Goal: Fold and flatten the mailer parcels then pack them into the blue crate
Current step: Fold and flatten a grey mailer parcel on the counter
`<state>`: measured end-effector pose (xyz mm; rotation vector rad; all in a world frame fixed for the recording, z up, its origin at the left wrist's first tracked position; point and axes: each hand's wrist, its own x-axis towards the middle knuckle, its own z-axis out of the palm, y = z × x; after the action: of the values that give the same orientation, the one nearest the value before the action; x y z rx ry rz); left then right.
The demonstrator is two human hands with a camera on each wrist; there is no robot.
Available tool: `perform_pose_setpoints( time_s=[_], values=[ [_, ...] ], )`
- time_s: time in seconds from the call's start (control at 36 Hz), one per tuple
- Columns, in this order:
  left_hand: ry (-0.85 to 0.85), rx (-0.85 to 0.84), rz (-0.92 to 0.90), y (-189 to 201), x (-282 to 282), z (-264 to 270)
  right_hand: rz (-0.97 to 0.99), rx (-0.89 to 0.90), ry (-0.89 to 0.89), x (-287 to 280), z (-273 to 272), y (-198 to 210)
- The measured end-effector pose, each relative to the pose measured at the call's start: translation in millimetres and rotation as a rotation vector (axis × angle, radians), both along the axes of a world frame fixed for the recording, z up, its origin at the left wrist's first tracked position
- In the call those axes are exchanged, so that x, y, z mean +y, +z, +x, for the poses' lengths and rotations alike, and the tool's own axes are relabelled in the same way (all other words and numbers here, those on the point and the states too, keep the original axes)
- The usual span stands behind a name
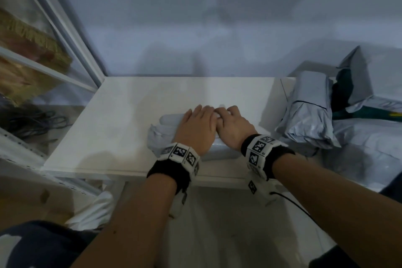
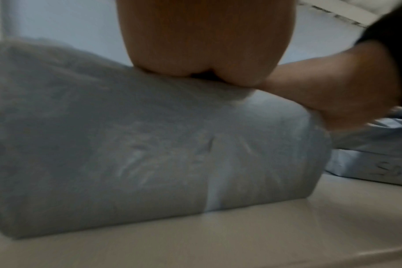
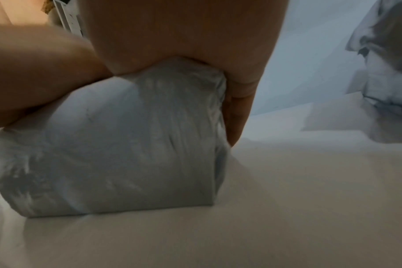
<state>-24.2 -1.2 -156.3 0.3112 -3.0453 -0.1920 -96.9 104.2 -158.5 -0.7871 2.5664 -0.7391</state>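
A grey mailer parcel lies on the white table, folded into a thick block. My left hand lies flat on top of it with straight fingers and presses down. My right hand sits beside it on the parcel's right end, fingers bent over the top and one finger running down its side. The two hands touch, and the left one partly covers the right fingers. The left wrist view shows my left palm on the parcel. No blue crate is in view.
A pile of grey mailer parcels lies at the table's right end, with a dark green item among them. A white shelf frame and dark cables are at the left. A wall runs behind the table.
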Motion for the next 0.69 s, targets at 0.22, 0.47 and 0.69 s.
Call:
perform_pose_setpoints(
  time_s=[0.22, 0.47, 0.69],
  values=[
    [0.33, -0.085, 0.07, -3.2, -56.3, 20.0, 0.019, 0.073, 0.002, 0.3, -3.0, -0.6],
    [0.441, -0.12, 0.243, -4.7, -64.3, 30.3, 0.187, 0.558, 0.157, -25.6, 12.1, 15.9],
    [0.441, -0.017, 0.405, -4.7, -64.6, 33.1, 0.114, 0.461, 0.522, -62.1, 36.8, -7.5]
  ],
)
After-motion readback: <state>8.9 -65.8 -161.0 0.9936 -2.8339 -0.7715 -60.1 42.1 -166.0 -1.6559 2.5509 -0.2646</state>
